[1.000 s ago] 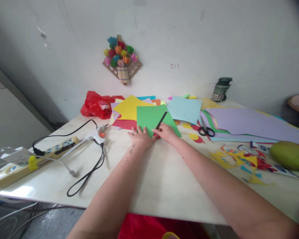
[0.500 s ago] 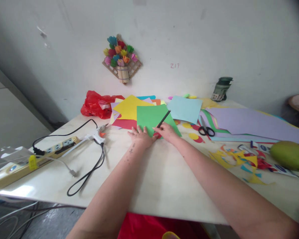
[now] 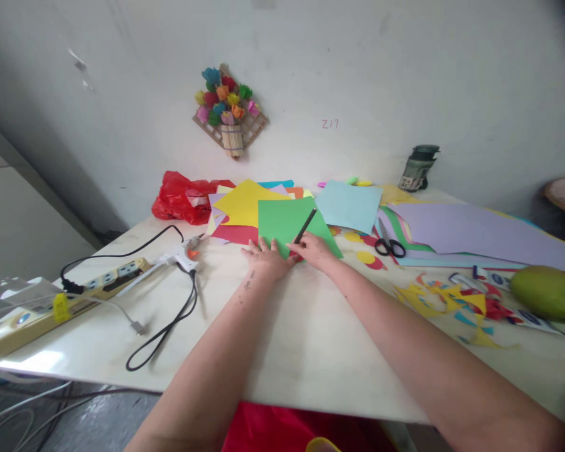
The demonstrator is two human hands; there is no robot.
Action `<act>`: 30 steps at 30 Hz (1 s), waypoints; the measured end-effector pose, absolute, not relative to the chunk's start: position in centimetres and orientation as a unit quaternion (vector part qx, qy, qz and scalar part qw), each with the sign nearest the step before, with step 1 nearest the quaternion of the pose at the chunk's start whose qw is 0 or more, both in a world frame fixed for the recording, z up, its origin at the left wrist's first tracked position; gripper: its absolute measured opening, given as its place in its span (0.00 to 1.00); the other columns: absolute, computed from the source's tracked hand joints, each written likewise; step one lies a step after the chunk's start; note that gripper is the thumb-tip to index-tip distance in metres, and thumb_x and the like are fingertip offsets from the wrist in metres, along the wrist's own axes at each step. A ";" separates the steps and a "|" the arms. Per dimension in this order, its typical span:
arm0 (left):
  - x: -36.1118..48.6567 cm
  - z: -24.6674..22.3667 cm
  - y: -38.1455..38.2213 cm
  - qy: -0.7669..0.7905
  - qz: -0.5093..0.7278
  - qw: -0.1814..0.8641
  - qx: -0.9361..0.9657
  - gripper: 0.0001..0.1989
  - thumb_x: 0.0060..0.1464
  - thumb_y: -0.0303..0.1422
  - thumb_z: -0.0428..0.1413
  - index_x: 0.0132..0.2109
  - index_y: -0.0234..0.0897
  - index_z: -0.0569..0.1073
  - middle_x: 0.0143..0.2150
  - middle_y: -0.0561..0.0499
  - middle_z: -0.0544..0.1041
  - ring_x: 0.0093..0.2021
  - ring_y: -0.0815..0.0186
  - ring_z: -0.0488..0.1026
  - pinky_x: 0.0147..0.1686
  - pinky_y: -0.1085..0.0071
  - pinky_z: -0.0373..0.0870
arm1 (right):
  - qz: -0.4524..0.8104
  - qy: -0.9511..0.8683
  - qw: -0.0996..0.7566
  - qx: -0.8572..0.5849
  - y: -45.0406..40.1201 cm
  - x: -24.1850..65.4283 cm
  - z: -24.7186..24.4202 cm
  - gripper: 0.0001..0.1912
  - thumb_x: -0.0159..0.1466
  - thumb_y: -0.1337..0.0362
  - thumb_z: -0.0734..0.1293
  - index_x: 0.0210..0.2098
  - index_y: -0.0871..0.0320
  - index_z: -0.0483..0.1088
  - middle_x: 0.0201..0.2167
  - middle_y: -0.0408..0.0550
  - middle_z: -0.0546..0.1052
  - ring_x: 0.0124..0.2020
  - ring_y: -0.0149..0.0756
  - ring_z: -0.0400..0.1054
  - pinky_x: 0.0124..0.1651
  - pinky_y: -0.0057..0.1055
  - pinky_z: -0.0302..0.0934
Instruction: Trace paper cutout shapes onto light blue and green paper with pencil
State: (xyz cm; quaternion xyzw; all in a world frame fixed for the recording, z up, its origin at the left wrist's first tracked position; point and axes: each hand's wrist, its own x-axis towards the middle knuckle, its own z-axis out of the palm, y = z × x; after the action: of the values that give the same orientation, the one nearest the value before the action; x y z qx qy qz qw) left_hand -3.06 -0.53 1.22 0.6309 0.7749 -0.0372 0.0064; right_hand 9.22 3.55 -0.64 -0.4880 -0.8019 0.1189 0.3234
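My left hand (image 3: 268, 260) lies flat with fingers spread over the near left edge of a green paper sheet (image 3: 282, 220). In my right hand (image 3: 313, 250) is a dark pencil (image 3: 306, 224), tilted with its upper end toward the back right. Its tip is hidden near the fingers, low on the green sheet. A small red paper piece (image 3: 297, 256) shows between the two hands, mostly covered by them. Yellow paper (image 3: 245, 201) and red paper (image 3: 238, 234) lie partly under the green sheet on the left.
Black-handled scissors (image 3: 390, 247) rest by a stack of coloured paper (image 3: 471, 232) on the right. Yellow scraps (image 3: 424, 299), glue tubes and a mango (image 3: 553, 294) lie nearer. At left are a glue gun (image 3: 187, 256) and a power strip (image 3: 117, 276). A bottle (image 3: 419, 168) stands behind.
The pencil in my right hand has shifted slightly left and stands a little more upright. My left hand stays in place on the green paper.
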 end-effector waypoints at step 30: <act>-3.2 1.0 -0.3 0.774 -0.033 0.010 0.632 0.46 0.37 0.62 0.28 0.59 0.40 0.44 0.61 0.45 0.38 0.57 0.42 0.33 0.48 0.43 0.35 | 0.106 -0.771 0.377 -0.502 4.0 9.4 -0.9 0.14 0.53 0.56 0.60 0.21 0.60 0.68 0.26 0.46 0.70 0.26 0.26 0.62 0.30 0.23 0.54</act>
State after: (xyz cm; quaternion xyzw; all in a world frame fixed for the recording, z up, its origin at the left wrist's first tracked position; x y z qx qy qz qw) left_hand -3.23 -0.31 0.98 0.6321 0.7741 -0.0332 0.0104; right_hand 9.36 4.05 -0.92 -0.5018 -0.7711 0.1062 0.3773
